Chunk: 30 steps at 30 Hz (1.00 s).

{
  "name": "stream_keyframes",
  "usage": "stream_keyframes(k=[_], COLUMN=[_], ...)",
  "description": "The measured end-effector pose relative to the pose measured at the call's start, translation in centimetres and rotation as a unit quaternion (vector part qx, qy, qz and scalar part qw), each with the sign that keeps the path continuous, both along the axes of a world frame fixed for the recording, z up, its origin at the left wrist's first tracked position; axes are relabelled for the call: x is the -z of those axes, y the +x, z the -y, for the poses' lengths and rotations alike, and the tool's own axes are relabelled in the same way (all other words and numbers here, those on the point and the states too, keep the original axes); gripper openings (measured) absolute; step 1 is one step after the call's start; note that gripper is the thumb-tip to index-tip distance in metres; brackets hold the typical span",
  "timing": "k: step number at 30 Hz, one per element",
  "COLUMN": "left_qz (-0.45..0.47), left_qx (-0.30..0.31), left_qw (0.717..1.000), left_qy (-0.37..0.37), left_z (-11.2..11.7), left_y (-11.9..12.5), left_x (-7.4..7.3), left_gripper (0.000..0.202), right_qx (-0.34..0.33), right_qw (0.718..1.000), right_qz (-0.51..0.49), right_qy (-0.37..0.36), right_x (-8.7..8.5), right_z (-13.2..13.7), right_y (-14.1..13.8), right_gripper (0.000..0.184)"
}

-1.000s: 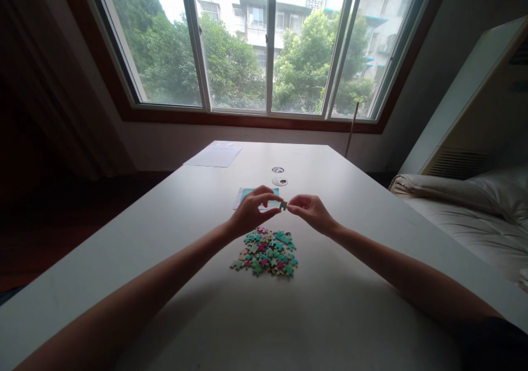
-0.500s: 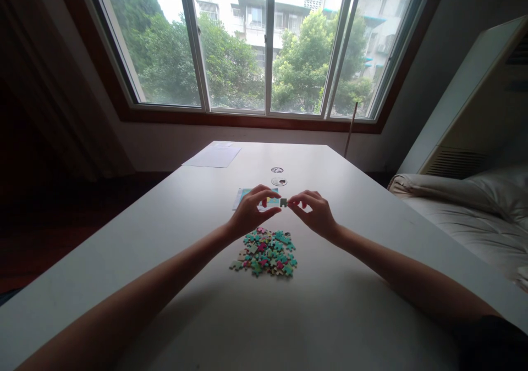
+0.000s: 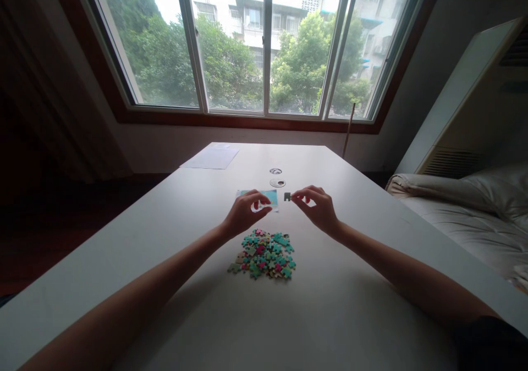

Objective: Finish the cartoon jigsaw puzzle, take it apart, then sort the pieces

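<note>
A heap of teal, pink and beige puzzle pieces (image 3: 264,253) lies on the white table (image 3: 173,233) in front of me. My right hand (image 3: 315,209) pinches one small dark puzzle piece (image 3: 287,196) between thumb and forefinger, held above the table. My left hand (image 3: 245,212) hovers just left of it, fingers curled in a pinch; a reddish bit shows between its fingertips, too small to name. Behind both hands lies a small teal picture card (image 3: 268,197).
Two small round discs (image 3: 277,182) lie past the card, and a sheet of paper (image 3: 210,157) rests at the far left of the table. A thin stick (image 3: 348,128) leans by the window. A bed with pale bedding (image 3: 466,206) stands to the right.
My hands have drawn apart: the left has let go of the dark piece and pulled back left, and the right has lifted the piece slightly, holding it alone.
</note>
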<state>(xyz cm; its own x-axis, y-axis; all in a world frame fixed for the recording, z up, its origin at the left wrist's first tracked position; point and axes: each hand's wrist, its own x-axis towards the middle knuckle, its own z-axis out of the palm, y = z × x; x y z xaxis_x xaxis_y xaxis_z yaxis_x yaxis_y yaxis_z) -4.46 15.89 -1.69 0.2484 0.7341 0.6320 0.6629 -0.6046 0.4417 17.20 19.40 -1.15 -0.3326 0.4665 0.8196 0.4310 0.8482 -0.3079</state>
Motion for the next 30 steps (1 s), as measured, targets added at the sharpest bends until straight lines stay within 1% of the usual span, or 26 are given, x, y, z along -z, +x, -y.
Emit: stream_keyframes(k=[3,6,9,13,17,22,30], left_qz=[-0.012,-0.018,-0.009,0.017,0.037,0.049,0.056], left_qx=[0.018,0.027,0.013,-0.017,-0.032,-0.038,-0.038], left_qw=[0.999,0.998,0.996,0.993,0.990,0.987,0.985], left_qy=[-0.030,-0.060,-0.084,-0.112,-0.134,-0.150,-0.161], left_z=[0.2,0.5,0.8,0.9,0.6,0.3,0.2], left_y=[-0.2,-0.6,-1.3,-2.2,-2.8,-3.0,-3.0], left_x=[0.1,0.7,1.5,2.4,2.8,3.2,3.2], left_gripper=[0.007,0.010,0.013,0.017,0.021,0.020,0.019], right_qx=[-0.006,0.007,0.044,0.067,0.089,0.106,0.122], right_qw=[0.999,0.992,0.980,0.970,0.960,0.949,0.941], right_qz=[0.020,0.066,0.102,0.118,0.129,0.145,0.156], right_qy=[-0.040,-0.105,-0.165,-0.199,-0.232,-0.259,-0.276], right_x=[0.1,0.8,2.0,3.5,4.2,4.8,4.6], right_z=[-1.1,-3.2,-5.8,-8.9,-11.0,-12.2,-12.3], right_y=[0.2,0.1,-0.3,-1.4,-2.8,-3.8,-3.9], right_gripper=[0.011,0.013,0.014,0.016,0.018,0.016,0.018])
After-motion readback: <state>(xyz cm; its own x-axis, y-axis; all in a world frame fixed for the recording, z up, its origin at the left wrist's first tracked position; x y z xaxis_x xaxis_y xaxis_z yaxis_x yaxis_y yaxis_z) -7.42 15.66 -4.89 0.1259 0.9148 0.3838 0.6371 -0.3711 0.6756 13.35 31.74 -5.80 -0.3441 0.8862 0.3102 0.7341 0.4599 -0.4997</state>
